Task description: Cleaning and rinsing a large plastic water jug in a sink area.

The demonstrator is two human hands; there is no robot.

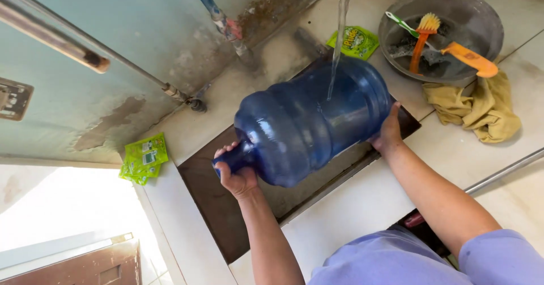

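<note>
Gripping neck of blue water jug (311, 120), left hand (237, 174) fingers curled tight; right hand (388, 132) palm pressed against base. Jug sideways between hands, over sink (215, 205), water stream (340, 30) striking top side.

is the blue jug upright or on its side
On its side: the left hand grips the neck, the right hand holds the base of the jug, water hitting it.

Sink crowded, counter edges open
Blue jug (314, 120) fills the sink (209, 205); basin (481, 18) and yellow cloth (476, 106) block the right (tight there); bare tile near green sachets (144, 157).
</note>
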